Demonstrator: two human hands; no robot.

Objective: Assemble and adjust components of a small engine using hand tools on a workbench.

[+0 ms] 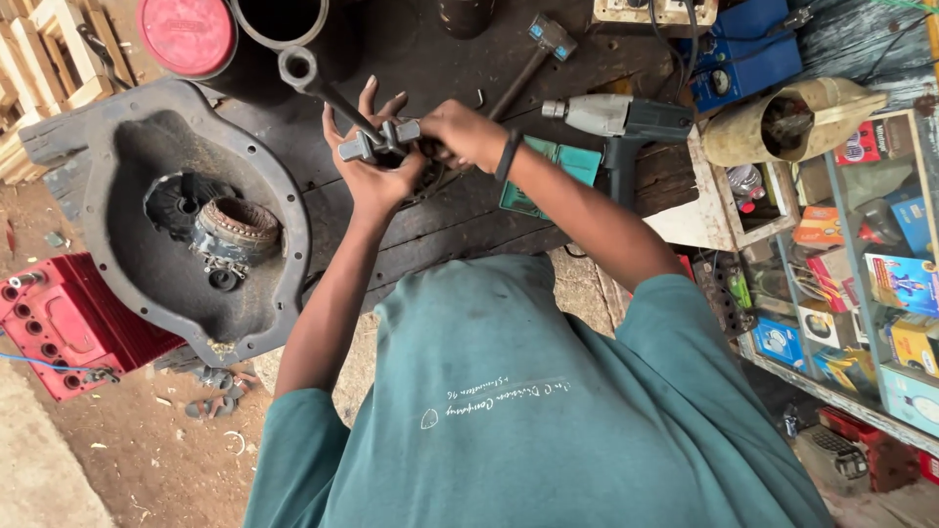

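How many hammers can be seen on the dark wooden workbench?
1. The hammer lies on the workbench beyond both hands, its head near the top edge and its handle pointing toward the right hand. Others may be hidden by clutter.

Your right hand (460, 132) covers the middle of the metal part (383, 137) you hold, so its full shape cannot be determined. Your left hand (370, 166) hides the part's underside. The hammer (533, 61) handle disappears behind your right hand. The power drill (626, 122) grip is partly hidden by your forearm, as is the green box (562, 166). The red lid (188, 34) and the dark pipe opening (282, 20) are cut off by the top edge. The shelf cartons (895, 293) run past the right edge.
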